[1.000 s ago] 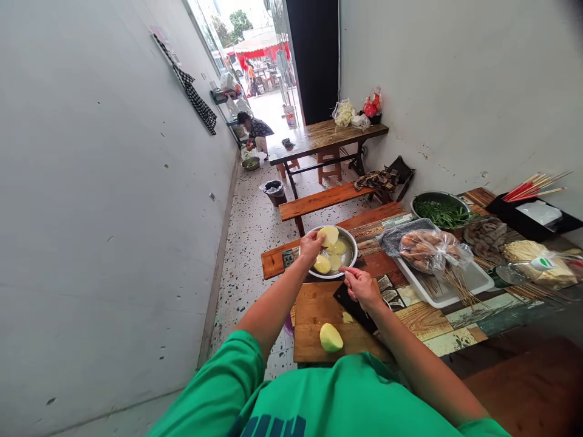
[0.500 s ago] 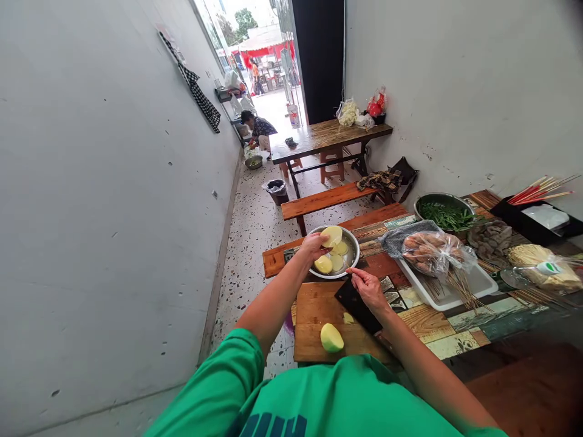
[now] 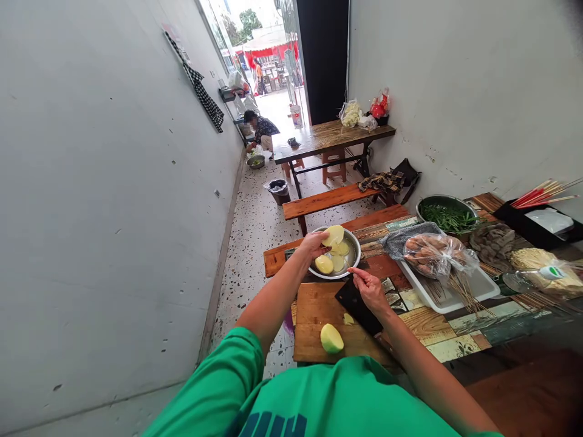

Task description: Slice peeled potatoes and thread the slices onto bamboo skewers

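My left hand (image 3: 314, 244) is closed on a pale yellow potato slice (image 3: 335, 235), held over a metal bowl (image 3: 358, 258). In the bowl lie more slices (image 3: 338, 263) and a peeled potato (image 3: 323, 264). At the bowl's near right rim, my right hand (image 3: 370, 289) pinches a thin skewer whose tip points toward the slices; most of it is hidden. Below my hands, a half potato (image 3: 331, 338) and a small offcut (image 3: 348, 318) sit on a wooden cutting board (image 3: 314, 309). A dark cleaver (image 3: 357, 306) lies across the board's right side, under my right forearm.
To the right, a white tray (image 3: 449, 303) holds skewers (image 3: 467, 291) and a plastic bag of brown food (image 3: 435, 252). Behind stands a bowl of greens (image 3: 446, 215). A bench (image 3: 332, 201), a bin (image 3: 277, 191) and a far table (image 3: 328, 136) are ahead. Someone crouches near the doorway.
Both hands keep almost the same place and grip. The whole view has shifted slightly. The crouching person's head and arms have moved a little.
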### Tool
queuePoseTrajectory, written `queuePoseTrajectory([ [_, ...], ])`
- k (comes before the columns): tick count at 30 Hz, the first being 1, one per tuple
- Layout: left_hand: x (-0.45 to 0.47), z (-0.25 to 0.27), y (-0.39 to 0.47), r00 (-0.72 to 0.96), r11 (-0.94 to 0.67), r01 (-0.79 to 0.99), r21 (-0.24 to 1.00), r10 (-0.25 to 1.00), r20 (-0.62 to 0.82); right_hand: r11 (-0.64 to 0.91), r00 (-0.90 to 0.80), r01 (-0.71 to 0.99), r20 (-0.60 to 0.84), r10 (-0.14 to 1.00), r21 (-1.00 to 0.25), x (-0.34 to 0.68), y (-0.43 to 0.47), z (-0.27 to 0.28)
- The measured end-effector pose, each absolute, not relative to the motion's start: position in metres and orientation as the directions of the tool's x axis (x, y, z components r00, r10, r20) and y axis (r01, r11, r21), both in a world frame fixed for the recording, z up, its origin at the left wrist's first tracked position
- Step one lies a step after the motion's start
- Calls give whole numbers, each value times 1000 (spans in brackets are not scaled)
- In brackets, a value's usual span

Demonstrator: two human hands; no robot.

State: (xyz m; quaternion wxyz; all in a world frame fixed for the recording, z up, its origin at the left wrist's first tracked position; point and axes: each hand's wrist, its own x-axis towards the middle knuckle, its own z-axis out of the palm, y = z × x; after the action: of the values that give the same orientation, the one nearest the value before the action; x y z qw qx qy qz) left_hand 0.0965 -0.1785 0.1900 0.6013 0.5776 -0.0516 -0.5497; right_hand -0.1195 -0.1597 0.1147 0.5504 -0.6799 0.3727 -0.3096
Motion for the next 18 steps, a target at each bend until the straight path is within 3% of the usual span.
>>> queuePoseTrajectory([
  [6, 96, 196, -180, 364, -299, 570, 765, -743, -562, -171, 467, -174, 71, -881, -970, -117, -155, 118],
  [18, 91, 210, -182, 360, -311, 491, 814, -778, -515, -1, 490, -106, -52, -870, -994, -113, -154, 129],
])
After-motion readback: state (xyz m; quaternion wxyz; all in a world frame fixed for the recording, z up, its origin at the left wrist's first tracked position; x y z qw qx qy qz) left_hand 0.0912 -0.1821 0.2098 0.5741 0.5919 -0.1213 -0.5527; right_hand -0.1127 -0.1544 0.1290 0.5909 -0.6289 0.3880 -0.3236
